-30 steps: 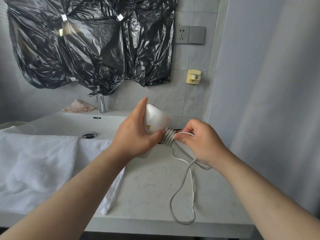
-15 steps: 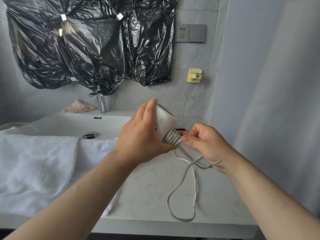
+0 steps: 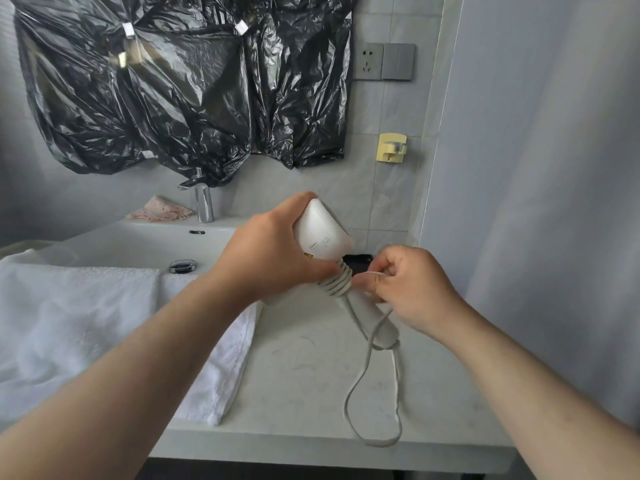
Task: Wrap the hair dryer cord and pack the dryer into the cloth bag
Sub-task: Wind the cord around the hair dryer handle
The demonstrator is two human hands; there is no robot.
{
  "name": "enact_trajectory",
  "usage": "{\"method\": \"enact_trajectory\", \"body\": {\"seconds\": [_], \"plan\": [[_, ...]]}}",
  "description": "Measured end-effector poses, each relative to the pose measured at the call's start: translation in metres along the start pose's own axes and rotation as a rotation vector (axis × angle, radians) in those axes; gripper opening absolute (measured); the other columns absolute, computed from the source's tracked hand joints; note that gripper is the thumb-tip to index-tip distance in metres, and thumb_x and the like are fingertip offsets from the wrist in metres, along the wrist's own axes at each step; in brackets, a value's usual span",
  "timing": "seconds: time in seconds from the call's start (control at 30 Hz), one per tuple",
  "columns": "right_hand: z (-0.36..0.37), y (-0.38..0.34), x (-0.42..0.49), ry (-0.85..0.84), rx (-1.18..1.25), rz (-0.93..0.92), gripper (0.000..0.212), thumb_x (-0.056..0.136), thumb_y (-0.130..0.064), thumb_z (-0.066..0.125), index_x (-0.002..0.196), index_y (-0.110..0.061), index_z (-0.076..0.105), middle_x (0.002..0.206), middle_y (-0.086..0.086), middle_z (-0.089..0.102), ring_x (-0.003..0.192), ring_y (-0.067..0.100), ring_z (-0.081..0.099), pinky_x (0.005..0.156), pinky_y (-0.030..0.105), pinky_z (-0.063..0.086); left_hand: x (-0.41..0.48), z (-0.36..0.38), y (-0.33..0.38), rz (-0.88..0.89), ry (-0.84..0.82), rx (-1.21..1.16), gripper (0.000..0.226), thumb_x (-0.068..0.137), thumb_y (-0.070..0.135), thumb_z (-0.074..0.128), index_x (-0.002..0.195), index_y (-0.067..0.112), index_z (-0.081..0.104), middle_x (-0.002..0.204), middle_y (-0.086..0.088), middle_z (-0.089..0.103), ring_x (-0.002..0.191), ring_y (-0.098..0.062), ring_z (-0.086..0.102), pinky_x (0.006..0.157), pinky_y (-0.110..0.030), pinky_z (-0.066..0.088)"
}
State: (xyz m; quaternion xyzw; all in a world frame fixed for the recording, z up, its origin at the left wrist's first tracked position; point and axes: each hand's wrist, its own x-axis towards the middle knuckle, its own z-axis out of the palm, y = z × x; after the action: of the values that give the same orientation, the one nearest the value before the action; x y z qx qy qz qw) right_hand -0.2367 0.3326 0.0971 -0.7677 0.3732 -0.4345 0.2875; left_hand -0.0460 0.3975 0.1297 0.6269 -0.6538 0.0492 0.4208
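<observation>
- My left grip (image 3: 273, 258) is clamped round the white body of the hair dryer (image 3: 322, 233). It holds the dryer in the air just right of the sink (image 3: 121, 237), above the surface (image 3: 304, 375).
- My right grip (image 3: 412, 289) is closed in a pinch on the cord (image 3: 337, 285), right beside the turns already wound and further right of the sink.
- Several turns sit side by side on the handle, just under the dryer body. The lower handle is bare, and a long loose loop lies on the surface, reaching its front edge to the right of the sink.
- Risk one: the handle looks smooth. If my pinch lets the tension drop, I expect the turns to slide down towards the bare end and loosen.
- Risk two: the loop lies at the front edge. A quick pull could drag it over, and its hanging weight would then tug against the winding.
- Risk three: the towel (image 3: 79, 323) spreads across the front of the sink, with one fold near the loop. The cord could snag it.
- I cannot see the plug, so it may swing or knock something as the slack shortens.
- I cannot make out the cloth bag. A dark thing sits behind the dryer, right of the sink, but I cannot tell what it is.
</observation>
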Motion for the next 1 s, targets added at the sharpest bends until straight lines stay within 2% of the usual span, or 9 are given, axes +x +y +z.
{"method": "enact_trajectory", "body": {"seconds": [0.1, 0.2, 0.33, 0.4, 0.57, 0.67, 0.77, 0.9, 1.0], "plan": [[-0.001, -0.004, -0.001, -0.114, 0.075, 0.026, 0.035, 0.067, -0.03, 0.085, 0.067, -0.01, 0.057, 0.045, -0.008, 0.042, 0.042, 0.01, 0.039, 0.044, 0.026, 0.04, 0.002, -0.01, 0.006, 0.061, -0.033, 0.134, 0.093, 0.054, 0.053, 0.085, 0.137, 0.041, 0.044, 0.108, 0.008, 0.066, 0.1, -0.02, 0.062, 0.086, -0.036, 0.052], [-0.003, -0.009, 0.0, -0.136, 0.038, -0.014, 0.04, 0.059, -0.028, 0.09, 0.065, -0.007, 0.057, 0.043, -0.011, 0.04, 0.042, 0.006, 0.032, 0.042, 0.017, 0.029, 0.005, -0.018, 0.007, 0.079, -0.122, 0.106, 0.088, 0.049, 0.056, 0.085, 0.129, 0.043, 0.049, 0.103, 0.012, 0.066, 0.095, -0.014, 0.063, 0.083, -0.033, 0.053], [-0.008, -0.011, -0.001, -0.317, 0.136, -0.088, 0.017, 0.065, -0.027, 0.082, 0.067, -0.014, 0.071, 0.061, -0.005, 0.063, 0.06, 0.005, 0.054, 0.062, 0.019, 0.044, 0.003, -0.027, -0.001, 0.079, -0.204, -0.101, 0.086, 0.039, 0.06, 0.08, 0.12, 0.037, 0.058, 0.102, 0.012, 0.067, 0.095, -0.007, 0.064, 0.086, -0.033, 0.054], [-0.008, -0.009, -0.003, -0.38, 0.306, -0.076, 0.009, 0.072, -0.019, 0.078, 0.067, -0.018, 0.07, 0.058, -0.012, 0.061, 0.055, 0.001, 0.051, 0.058, 0.014, 0.04, 0.003, -0.029, -0.004, 0.091, -0.212, -0.192, 0.08, 0.042, 0.058, 0.082, 0.116, 0.033, 0.062, 0.101, 0.008, 0.07, 0.094, -0.011, 0.066, 0.086, -0.036, 0.056], [0.0, -0.006, -0.006, -0.404, 0.6, 0.053, 0.011, 0.071, -0.015, 0.073, 0.063, -0.022, 0.07, 0.063, 0.0, 0.056, 0.057, 0.013, 0.045, 0.056, 0.025, 0.036, 0.002, -0.027, -0.013, 0.087, -0.228, -0.449, 0.06, 0.052, 0.041, 0.088, 0.105, 0.019, 0.068, 0.098, -0.012, 0.071, 0.091, -0.033, 0.068, 0.081, -0.052, 0.056], [-0.001, -0.006, -0.01, -0.479, 0.776, 0.137, 0.011, 0.065, -0.015, 0.081, 0.068, -0.019, 0.071, 0.068, 0.002, 0.064, 0.06, 0.014, 0.058, 0.057, 0.024, 0.049, -0.001, -0.027, -0.016, 0.069, -0.225, -0.555, 0.058, 0.052, 0.038, 0.087, 0.103, 0.019, 0.07, 0.098, -0.015, 0.071, 0.084, -0.022, 0.068, 0.077, -0.046, 0.058], [0.0, -0.003, -0.013, -0.465, 0.96, 0.2, 0.008, 0.072, -0.009, 0.068, 0.072, -0.017, 0.071, 0.068, 0.005, 0.066, 0.057, 0.014, 0.063, 0.054, 0.024, 0.054, -0.003, -0.027, -0.014, 0.067, -0.233, -0.629, 0.059, 0.051, 0.035, 0.087, 0.105, 0.019, 0.07, 0.1, -0.016, 0.071, 0.085, -0.018, 0.067, 0.075, -0.039, 0.058], [0.004, 0.0, -0.012, -0.451, 1.05, 0.179, 0.035, 0.04, -0.025, 0.095, 0.069, -0.017, 0.075, 0.068, 0.003, 0.07, 0.058, 0.013, 0.067, 0.055, 0.023, 0.055, -0.004, -0.026, -0.011, 0.05, -0.244, -0.681, 0.06, 0.053, 0.032, 0.086, 0.108, 0.015, 0.069, 0.102, -0.019, 0.071, 0.086, -0.022, 0.067, 0.074, -0.041, 0.057], [0.004, 0.002, -0.008, -0.422, 0.998, 0.116, 0.044, 0.031, -0.036, 0.098, 0.067, -0.021, 0.078, 0.075, -0.001, 0.075, 0.065, 0.01, 0.07, 0.059, 0.021, 0.056, -0.004, -0.021, -0.012, 0.021, -0.23, -0.752, 0.057, 0.054, 0.031, 0.085, 0.106, 0.012, 0.069, 0.096, -0.018, 0.071, 0.082, -0.024, 0.067, 0.068, -0.039, 0.058]]}}
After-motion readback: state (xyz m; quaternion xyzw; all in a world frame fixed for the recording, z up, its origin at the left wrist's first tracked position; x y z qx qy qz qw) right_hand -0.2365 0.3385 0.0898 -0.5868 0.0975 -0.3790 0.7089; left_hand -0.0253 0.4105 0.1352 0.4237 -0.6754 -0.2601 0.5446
